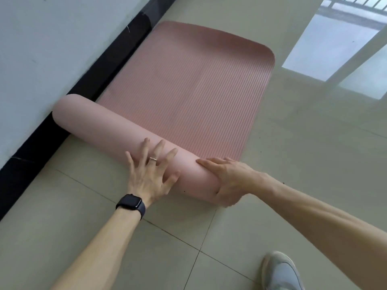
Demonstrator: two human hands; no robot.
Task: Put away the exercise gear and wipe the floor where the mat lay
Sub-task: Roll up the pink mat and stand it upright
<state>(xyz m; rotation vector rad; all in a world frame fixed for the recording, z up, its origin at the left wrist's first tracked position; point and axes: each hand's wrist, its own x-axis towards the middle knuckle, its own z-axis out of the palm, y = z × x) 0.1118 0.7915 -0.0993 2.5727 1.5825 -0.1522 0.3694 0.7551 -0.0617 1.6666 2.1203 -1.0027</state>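
Pink ribbed foam exercise mat (pixel 188 91) partly rolled on the beige tiled floor (pixel 293 153), both hands on the roll.

The rolled part sits centre-left, its axis running from 10 to 4 o'clock. The flat ribbed part stretches away toward 1 o'clock, alongside the black skirting strip (pixel 62 126) under the white wall (pixel 41 49) at 10 o'clock. The left hand (pixel 150 172) presses on the roll's near side with fingers straight and spread apart; there is a silver ring (pixel 153 159) on one finger and a black smartwatch (pixel 130 203) on the wrist. The right hand (pixel 228 181) clamps the roll's 4 o'clock end, thumb laid along the top and fingers curled round the end. A grey sneaker (pixel 280 271) is on the floor at 5 o'clock, well apart from the mat. A bright window reflection (pixel 326 49) lies on the tiles at 2 o'clock.
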